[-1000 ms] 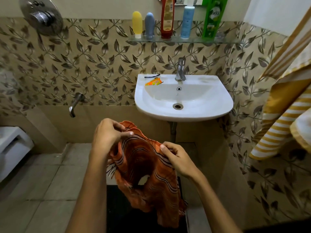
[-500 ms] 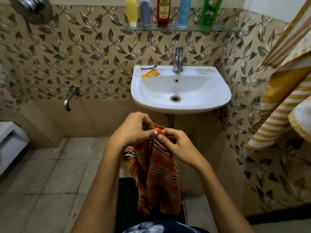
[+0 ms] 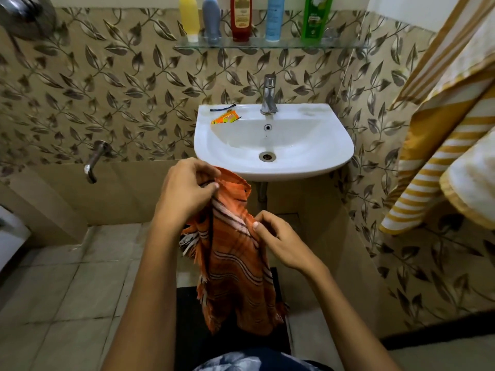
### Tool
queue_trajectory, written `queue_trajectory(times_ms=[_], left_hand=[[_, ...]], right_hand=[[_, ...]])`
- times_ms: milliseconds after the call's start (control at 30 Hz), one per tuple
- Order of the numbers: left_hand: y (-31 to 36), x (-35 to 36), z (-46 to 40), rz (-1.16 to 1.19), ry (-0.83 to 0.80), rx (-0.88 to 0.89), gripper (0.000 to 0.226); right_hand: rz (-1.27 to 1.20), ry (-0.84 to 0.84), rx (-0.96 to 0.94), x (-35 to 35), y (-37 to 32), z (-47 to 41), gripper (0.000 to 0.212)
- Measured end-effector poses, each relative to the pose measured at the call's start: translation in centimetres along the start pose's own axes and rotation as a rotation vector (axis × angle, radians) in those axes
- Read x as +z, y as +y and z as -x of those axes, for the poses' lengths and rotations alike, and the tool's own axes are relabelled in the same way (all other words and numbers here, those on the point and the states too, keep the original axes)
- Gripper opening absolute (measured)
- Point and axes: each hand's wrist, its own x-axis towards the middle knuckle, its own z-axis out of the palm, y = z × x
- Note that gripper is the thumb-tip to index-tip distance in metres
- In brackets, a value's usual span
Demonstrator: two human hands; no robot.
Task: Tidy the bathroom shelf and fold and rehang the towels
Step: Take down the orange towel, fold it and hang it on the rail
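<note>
sink (image 3: 308,167) ctr frame, shelf (image 3: 267,44) w/ bottles top ctr | orange towel (image 3: 235,263) hangs lwr ctr, mid-fold | left hand (image 3: 184,191) pinches top edge | right hand (image 3: 278,239) grips side edge | next, prob: align corners, fold, rehang

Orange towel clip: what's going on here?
A person stands at the sink folding an orange striped towel. The left hand pinches its top edge; the right hand grips its side lower down, the rest hanging. Five bottles stand in a row on the glass shelf. A yellow striped towel hangs at right.
</note>
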Motion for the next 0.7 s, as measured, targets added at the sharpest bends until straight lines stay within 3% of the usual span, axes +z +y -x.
queue_trajectory(times_ms=[133,200,267,467,700], left_hand=[[0.2,1.1,0.0,0.026,-0.305,-0.058,0.048],[0.6,1.9,0.3,-0.003,-0.54,0.001,0.041],[0.7,2.5,0.3,-0.011,-0.669,0.01,0.027],[0.1,2.6,-0.1,-0.097,-0.667,-0.022,0.004],[0.4,2.5,0.1,-0.175,-0.536,0.076,0.015]], right_hand=[[-0.069,-0.01,-0.066,0.4,-1.3,-0.2,0.023],[-0.065,-0.011,-0.092,0.7,-1.7,-0.3,0.024],[-0.066,0.01,-0.103,0.8,-1.8,-0.5,0.023],[-0.118,0.085,-0.08,0.4,-1.4,-0.6,0.022],[-0.153,0.017,-0.03,0.4,0.1,-0.8,0.02]])
